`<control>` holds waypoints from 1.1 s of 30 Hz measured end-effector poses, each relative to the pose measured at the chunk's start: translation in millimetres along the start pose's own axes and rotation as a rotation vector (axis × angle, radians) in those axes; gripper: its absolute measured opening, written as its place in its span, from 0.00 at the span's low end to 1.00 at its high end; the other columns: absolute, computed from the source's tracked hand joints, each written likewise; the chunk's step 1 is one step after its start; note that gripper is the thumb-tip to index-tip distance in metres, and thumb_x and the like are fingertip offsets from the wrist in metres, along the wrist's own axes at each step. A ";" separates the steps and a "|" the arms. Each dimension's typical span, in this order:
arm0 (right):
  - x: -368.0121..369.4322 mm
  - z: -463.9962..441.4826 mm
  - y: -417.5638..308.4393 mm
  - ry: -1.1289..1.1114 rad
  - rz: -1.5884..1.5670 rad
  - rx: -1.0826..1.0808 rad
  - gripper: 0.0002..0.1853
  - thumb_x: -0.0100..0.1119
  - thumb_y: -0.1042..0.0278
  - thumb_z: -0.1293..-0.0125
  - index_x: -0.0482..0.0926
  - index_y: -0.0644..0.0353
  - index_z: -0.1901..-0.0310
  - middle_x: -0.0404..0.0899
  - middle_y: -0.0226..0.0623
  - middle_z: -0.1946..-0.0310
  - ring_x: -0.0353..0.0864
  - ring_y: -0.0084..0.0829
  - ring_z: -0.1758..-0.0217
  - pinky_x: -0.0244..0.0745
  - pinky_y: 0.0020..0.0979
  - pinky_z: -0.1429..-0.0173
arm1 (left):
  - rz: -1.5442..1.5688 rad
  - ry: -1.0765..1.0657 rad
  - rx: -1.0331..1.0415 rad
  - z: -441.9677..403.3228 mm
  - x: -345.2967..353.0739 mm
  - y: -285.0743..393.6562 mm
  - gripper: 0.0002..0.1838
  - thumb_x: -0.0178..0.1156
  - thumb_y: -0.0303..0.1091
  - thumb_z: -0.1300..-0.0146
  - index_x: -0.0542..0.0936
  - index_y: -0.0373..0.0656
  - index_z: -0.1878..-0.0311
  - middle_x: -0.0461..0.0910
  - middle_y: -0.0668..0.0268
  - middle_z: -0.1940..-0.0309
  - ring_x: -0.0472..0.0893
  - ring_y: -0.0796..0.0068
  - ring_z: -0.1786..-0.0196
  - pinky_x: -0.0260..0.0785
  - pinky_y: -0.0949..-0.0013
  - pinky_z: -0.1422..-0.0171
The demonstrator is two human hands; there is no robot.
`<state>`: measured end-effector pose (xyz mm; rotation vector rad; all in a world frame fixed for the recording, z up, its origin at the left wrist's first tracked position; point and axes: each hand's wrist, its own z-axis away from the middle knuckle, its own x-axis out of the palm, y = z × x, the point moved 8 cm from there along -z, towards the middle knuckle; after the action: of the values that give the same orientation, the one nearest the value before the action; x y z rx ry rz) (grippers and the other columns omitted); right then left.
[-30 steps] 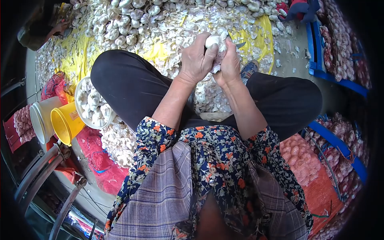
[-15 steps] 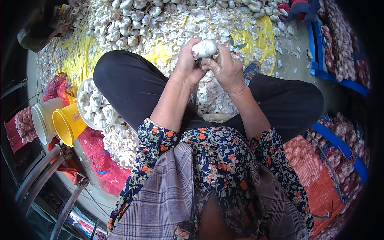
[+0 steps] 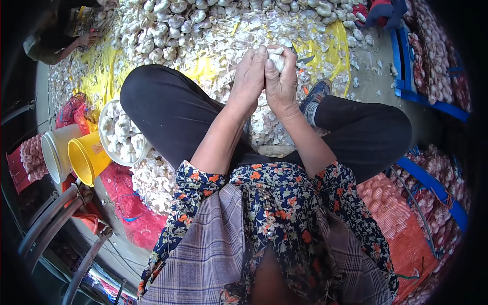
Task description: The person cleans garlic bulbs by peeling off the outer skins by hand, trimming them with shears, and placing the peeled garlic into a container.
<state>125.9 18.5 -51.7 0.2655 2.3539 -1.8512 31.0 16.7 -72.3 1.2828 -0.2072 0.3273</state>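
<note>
White tub [image 3: 106,153] of garlic bulbs [image 3: 122,133], left hand [image 3: 249,76] against a pale bulb [image 3: 277,59] (can't tell its grip), right hand [image 3: 281,87] with fingers curled round it, toward yellow sheet's [image 3: 334,44] right edge; looks like two-handed rubbing, next move calls for firm hold.

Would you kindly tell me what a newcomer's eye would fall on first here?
Probably the left hand and right hand, close together at upper centre, the right one grasping a partly hidden garlic bulb. Beyond them, a heap of garlic spreads along the top. At the left, a bright yellow bucket stands out.
</note>
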 end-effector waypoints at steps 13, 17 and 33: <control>28.6 8.4 21.1 0.189 -0.888 0.682 0.25 0.44 0.42 0.30 0.73 0.59 0.53 0.76 0.33 0.58 0.75 0.27 0.53 0.70 0.30 0.46 | -0.886 0.402 0.811 21.9 -4.4 36.6 0.10 0.50 0.32 0.30 0.76 0.36 0.53 0.79 0.56 0.74 0.80 0.65 0.75 0.72 0.69 0.70; -6.1 -1.4 34.4 0.117 -0.811 0.691 0.30 0.50 0.35 0.36 0.73 0.60 0.53 0.78 0.34 0.60 0.75 0.31 0.54 0.69 0.36 0.47 | -1.442 0.230 0.504 9.9 -10.9 17.5 0.16 0.61 0.36 0.39 0.76 0.40 0.50 0.77 0.54 0.63 0.78 0.60 0.57 0.69 0.63 0.51; -3.9 -2.1 -52.1 0.102 0.147 -0.441 0.19 0.55 0.53 0.36 0.74 0.63 0.57 0.78 0.42 0.60 0.74 0.40 0.50 0.69 0.38 0.45 | -0.615 0.078 0.439 12.8 -1.9 35.0 0.18 0.41 0.41 0.29 0.74 0.37 0.61 0.75 0.63 0.66 0.76 0.72 0.63 0.69 0.70 0.57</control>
<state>118.3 8.3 -1.0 0.4719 2.6472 -1.2403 17.3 12.8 -37.8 1.6887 0.3441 -0.1161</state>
